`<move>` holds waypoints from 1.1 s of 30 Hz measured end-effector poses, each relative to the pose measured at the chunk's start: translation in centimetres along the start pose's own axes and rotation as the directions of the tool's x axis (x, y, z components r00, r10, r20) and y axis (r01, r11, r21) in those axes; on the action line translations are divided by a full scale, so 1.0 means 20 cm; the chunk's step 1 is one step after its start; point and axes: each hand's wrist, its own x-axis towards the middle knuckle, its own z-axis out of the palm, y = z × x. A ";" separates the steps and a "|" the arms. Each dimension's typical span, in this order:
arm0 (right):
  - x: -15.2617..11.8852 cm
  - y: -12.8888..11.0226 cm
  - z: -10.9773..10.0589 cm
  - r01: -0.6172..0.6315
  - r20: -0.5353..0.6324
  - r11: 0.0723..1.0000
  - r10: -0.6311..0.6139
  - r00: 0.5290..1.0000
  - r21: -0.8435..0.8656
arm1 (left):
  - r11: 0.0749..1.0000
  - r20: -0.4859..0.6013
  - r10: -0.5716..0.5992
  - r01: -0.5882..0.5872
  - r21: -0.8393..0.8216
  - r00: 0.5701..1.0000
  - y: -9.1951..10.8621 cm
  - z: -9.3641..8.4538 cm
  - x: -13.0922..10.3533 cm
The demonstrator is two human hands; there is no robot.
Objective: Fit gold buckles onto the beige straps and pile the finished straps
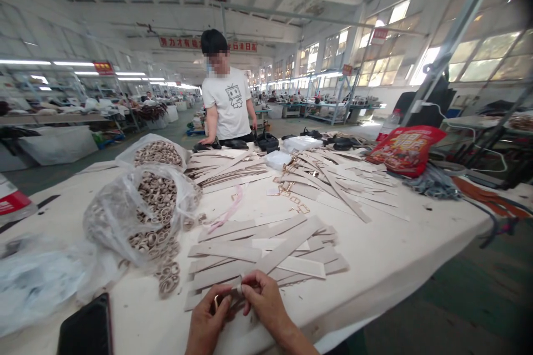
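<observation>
Showing at the left edge is a clear plastic bottle with a red-and-white label (14,199), above a crumpled sheet of translucent plastic film (41,277). Next comes a black, rectangular phone (85,327) on the cream cloth-covered worktop (139,310). Beyond it, an open clear plastic bag (106,219) holds small beige loops (156,194), some spilling from its mouth towards the near side; another filled bag sits just behind. Further right, the left hand (208,313) is curled, thumb against the fingers, around a small gold-coloured metal piece (215,302) mostly hidden by the grip. Across the worktop, a person in a white printed T-shirt (231,102) stands near some black items. A narrow beige band (239,288) lies between the fingertips, with the right hand (264,299) pinching it, at the near edge of a pile of flat beige leather-like strips (266,252). Behind this pile are thin rectangular gold-coloured metal frames (297,202), with more strips fanned beside them. Towards the right end rests a red printed plastic pouch (406,150), then brownish-orange straps (491,197).
</observation>
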 end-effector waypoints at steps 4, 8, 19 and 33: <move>0.02 0.03 0.01 -0.043 0.018 0.989 0.041 0.999 0.139 | 1.000 -0.012 -0.004 0.004 -0.015 1.000 0.00 0.00 0.00; 0.01 0.02 0.02 0.015 0.056 0.998 -0.018 0.998 0.057 | 0.998 -0.036 -0.020 0.017 -0.059 0.999 0.03 0.01 -0.01; -0.03 -0.12 -0.02 0.152 0.131 0.981 -0.136 0.982 -0.122 | 0.957 0.035 0.224 -0.227 0.180 0.974 0.20 0.03 -0.04; -0.04 -0.21 -0.12 0.060 -0.012 0.994 -0.059 0.998 0.086 | 0.982 -0.073 0.064 -0.076 -0.176 0.995 0.30 0.21 -0.06</move>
